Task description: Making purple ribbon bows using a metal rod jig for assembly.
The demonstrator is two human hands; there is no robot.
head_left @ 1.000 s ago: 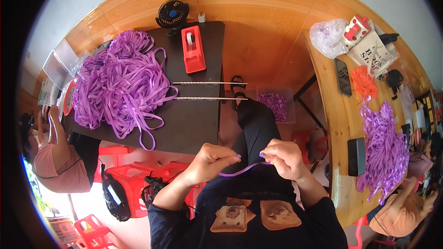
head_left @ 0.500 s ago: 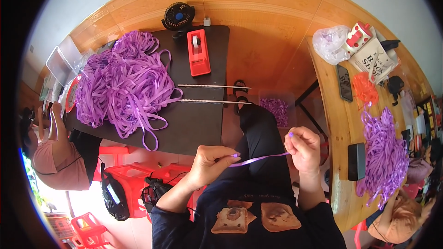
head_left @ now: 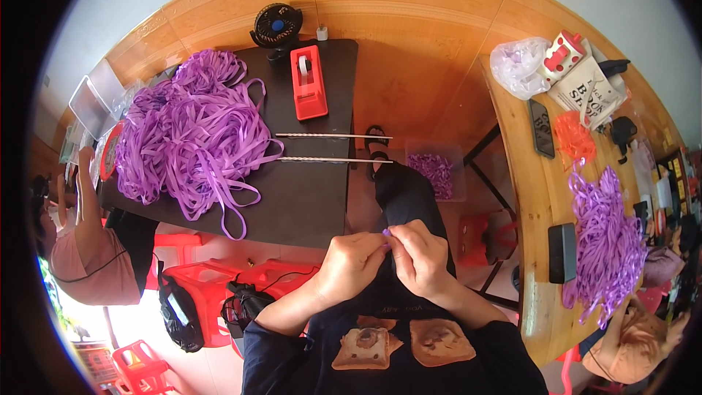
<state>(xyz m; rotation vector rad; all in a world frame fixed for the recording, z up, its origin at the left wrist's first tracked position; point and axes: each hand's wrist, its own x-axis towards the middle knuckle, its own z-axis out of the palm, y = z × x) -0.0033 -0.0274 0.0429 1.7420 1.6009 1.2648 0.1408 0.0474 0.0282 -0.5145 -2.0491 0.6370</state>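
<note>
My left hand (head_left: 351,265) and my right hand (head_left: 420,257) meet above my lap, fingertips almost touching. Both are closed in a pinch on a thin purple ribbon (head_left: 386,233); only small bits of it show between the fingers, and the rest is hidden. Beyond my left hand, a large tangled heap of purple ribbon (head_left: 194,135) lies on the dark table (head_left: 307,208). Two thin twisted rods (head_left: 336,136) stick out past that table's right edge. On the floor ahead, a clear bin (head_left: 458,175) holds short purple ribbon pieces (head_left: 431,174).
A red tape dispenser (head_left: 308,86) and a black fan (head_left: 277,28) stand at the dark table's back. The wooden table (head_left: 537,249) at right bears another ribbon heap (head_left: 607,241), a phone (head_left: 542,129) and a dark box (head_left: 562,253). Red stools (head_left: 208,300) and other people flank me.
My hands have come together from being apart. The ribbon that was stretched between them is now mostly hidden in my fingers. The whole view has shifted slightly.
</note>
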